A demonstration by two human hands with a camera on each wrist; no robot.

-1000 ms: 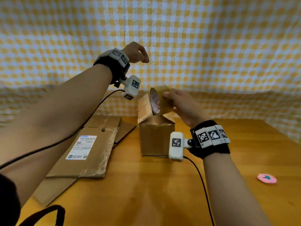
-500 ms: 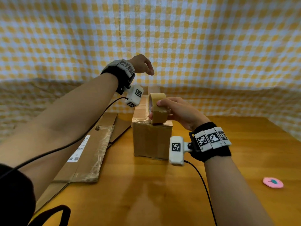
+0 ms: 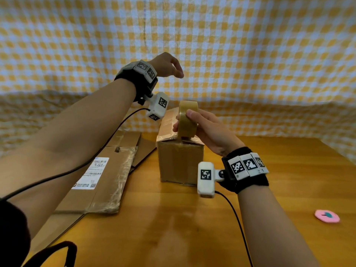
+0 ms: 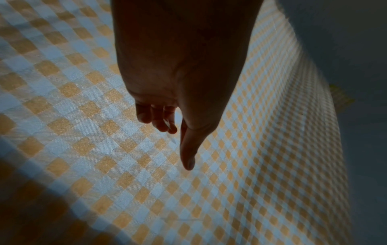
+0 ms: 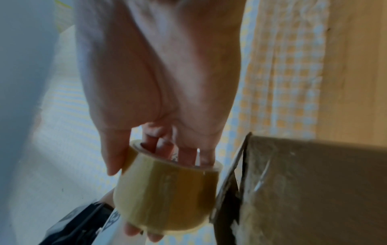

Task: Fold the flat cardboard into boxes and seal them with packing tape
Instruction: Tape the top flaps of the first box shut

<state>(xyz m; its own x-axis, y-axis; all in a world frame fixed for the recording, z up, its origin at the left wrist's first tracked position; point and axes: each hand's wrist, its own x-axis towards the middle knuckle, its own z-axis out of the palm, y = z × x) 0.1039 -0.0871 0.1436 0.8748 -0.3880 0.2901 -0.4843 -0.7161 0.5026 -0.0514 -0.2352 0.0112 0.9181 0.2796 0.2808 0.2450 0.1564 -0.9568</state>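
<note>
While it stands on edge atop the cardboard box (image 3: 180, 162) at the centre of the head view, the roll of packing tape (image 3: 187, 118) is gripped by the right hand (image 3: 210, 130), whose fingers (image 5: 161, 145) pass through the core and thumb lies across the outer band; the roll's lower edge meets the box's top seam. Box: small, brown, upright on the wooden bench (image 3: 192, 228), one top flap raised slightly at the left. Left hand (image 3: 165, 65): raised in the upper middle of the frame, above and behind the box, fingers (image 4: 156, 118) loosely curled; whether they pinch a tape end cannot be told. Flat cardboard (image 3: 104, 176): lying at left of the box, bearing a white shipping label (image 3: 92, 173) and old clear tape. Pink round item (image 3: 327, 216): lower right on the bench, well apart. Backdrop: yellow-and-white checked cloth (image 3: 250, 54).
</note>
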